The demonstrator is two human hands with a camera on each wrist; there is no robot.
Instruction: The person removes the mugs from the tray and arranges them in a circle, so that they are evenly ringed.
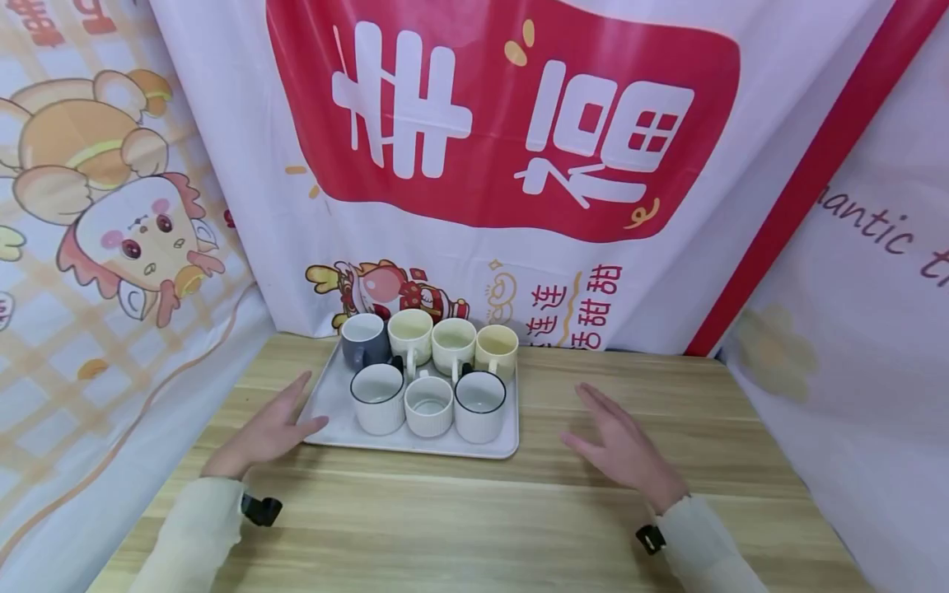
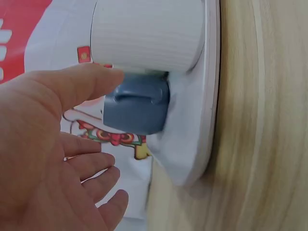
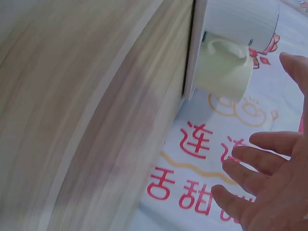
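A pale tray (image 1: 341,435) on the wooden table carries several mugs in two rows. At its back left stands a dark blue mug (image 1: 365,343), beside pale yellow mugs such as the one at the back right (image 1: 497,352). The front row has two white mugs with dark rims (image 1: 480,418) and a smaller white ribbed cup (image 1: 428,418) between them. My left hand (image 1: 273,427) is at the tray's left edge, fingers spread; whether it touches cannot be told. Apart from the tray on the right, my right hand (image 1: 619,441) hovers with straight fingers and holds nothing.
The wooden table (image 1: 445,527) extends in front of the tray and to its right. Behind it hangs a printed red and white cloth (image 1: 504,123), with more printed cloth (image 1: 111,247) on the left side and white cloth (image 1: 853,329) on the right.
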